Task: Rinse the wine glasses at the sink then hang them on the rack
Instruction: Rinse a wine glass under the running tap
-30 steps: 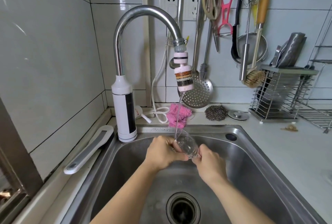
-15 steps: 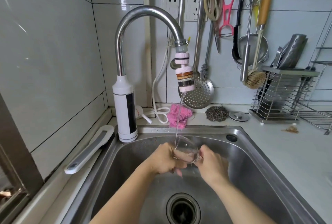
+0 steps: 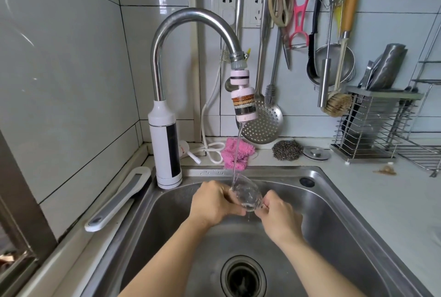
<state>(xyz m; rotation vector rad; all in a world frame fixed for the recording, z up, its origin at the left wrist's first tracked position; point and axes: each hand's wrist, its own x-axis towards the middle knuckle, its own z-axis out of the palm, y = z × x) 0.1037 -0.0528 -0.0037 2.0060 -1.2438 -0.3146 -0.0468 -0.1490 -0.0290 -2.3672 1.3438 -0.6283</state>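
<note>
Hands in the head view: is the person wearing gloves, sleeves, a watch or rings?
No. The left hand and right hand are bare, no gloves. The left forearm and right forearm are uncovered to the bottom frame edge; no sleeve shows. No watch, bracelet or ring is visible on the sides facing the camera.

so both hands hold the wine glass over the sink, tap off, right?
No: the tap is running. The head view shows a water stream falling from its filter onto the wine glass. The left hand and right hand do hold it over the sink.
</note>
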